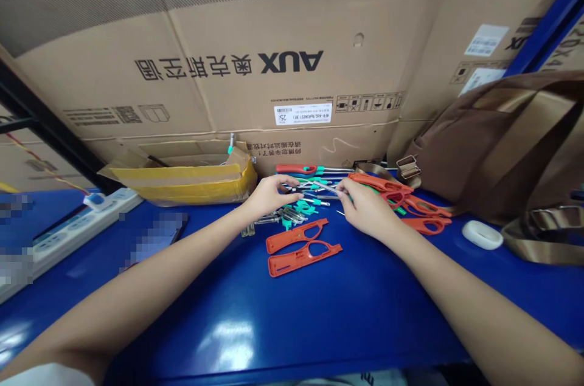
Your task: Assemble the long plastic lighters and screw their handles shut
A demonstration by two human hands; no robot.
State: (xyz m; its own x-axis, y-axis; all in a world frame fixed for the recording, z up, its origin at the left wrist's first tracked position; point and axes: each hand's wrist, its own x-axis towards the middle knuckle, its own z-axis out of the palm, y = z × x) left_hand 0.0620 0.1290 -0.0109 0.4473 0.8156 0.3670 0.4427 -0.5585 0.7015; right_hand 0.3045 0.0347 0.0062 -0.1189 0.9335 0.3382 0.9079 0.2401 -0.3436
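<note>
Both my hands reach into a pile of small tools on a blue table (292,313). My left hand (269,196) is curled, its fingertips pinching a thin metal shaft (319,186) among green-tipped parts (303,206). My right hand (365,206) is closed too, pinching the other end of the same shaft. Two orange plastic handle halves (298,246) lie side by side just in front of my hands. More orange handles (410,206) are heaped to the right. A red-handled tool (296,169) lies behind.
A large AUX cardboard box (237,58) stands upright behind the work area. An open carton with yellow tape (191,182) sits at left rear, beside a white power strip (68,231) and a dark phone (155,237). A brown bag (506,149) and a white case (482,234) are right.
</note>
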